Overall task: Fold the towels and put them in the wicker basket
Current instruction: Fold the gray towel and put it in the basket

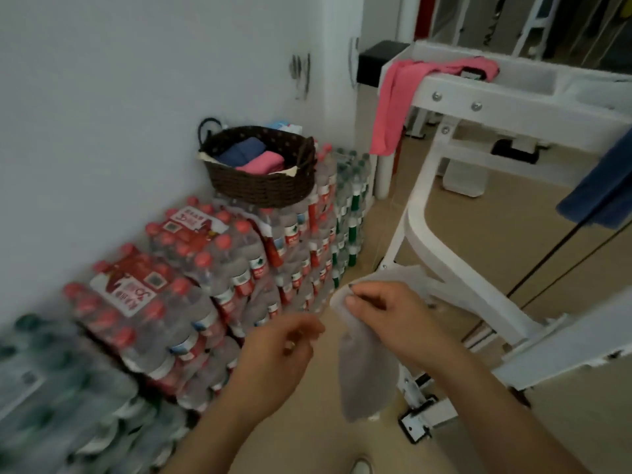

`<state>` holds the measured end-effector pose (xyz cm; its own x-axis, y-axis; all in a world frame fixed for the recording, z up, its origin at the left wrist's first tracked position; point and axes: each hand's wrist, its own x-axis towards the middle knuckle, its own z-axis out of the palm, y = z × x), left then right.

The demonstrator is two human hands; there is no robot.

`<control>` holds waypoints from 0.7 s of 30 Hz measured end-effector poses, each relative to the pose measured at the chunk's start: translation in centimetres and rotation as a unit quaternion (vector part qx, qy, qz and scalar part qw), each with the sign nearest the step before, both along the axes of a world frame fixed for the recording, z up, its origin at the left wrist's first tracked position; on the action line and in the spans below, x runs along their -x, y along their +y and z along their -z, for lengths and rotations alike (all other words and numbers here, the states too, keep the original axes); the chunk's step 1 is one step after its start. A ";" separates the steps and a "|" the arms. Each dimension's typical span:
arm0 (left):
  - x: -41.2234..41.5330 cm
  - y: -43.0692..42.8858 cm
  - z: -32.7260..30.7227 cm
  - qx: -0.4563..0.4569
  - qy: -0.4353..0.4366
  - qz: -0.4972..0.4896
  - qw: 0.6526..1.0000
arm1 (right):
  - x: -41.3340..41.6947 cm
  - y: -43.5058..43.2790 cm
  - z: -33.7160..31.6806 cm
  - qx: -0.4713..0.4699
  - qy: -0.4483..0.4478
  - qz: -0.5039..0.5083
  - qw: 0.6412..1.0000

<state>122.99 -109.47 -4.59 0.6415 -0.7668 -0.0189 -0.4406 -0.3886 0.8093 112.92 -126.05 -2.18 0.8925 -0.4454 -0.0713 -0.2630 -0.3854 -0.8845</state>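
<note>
I am gripping a pale grey towel (pixel 367 378) in my right hand (pixel 379 313), my fingers curled round its bunched upper edge while the rest is hanging limp below my fist, just above the floor at about five o'clock in my view. My left hand (pixel 290 340) is hovering just beside it at seven o'clock, apart from the cloth, fingers loosely curled and holding nothing as far as the blur is letting me tell. The wicker basket (pixel 260 189) is sitting up at eleven o'clock on a stack of shrink-wrapped water bottles (pixel 205 268) against the wall, and it is already holding a folded blue towel (pixel 242 150) and a folded pink towel (pixel 263 162) lying side by side. So I am judging the job to be partly done: two are in, and this grey one is not yet folded at all. More seem to be waiting, too: a pink towel (pixel 393 107) is draping over the corner of the white rack (pixel 513 107) at one o'clock, and a dark blue towel (pixel 602 193) is hanging at the right edge at three o'clock. Next I am expecting to bring my left hand onto a free corner so I can spread the grey cloth and start folding it.
</note>
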 end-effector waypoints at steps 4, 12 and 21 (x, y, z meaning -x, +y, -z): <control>1.2 7.1 -3.2 0.093 -0.085 -0.020 0.992 | -0.9 7.2 -2.8 0.060 0.006 -0.190 0.980; 3.4 22.3 -5.8 0.067 0.023 -0.053 0.996 | -2.2 19.4 -6.1 0.057 -0.044 -0.339 0.938; 4.9 34.5 -8.8 0.310 0.285 -0.264 0.868 | -5.2 27.1 -6.2 0.060 0.133 -0.512 0.847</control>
<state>118.06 -74.95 4.22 0.9284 -0.3455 -0.1370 0.2066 0.1734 0.9629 118.15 -98.98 4.00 0.7752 0.5328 -0.3392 0.0793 -0.6149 -0.7846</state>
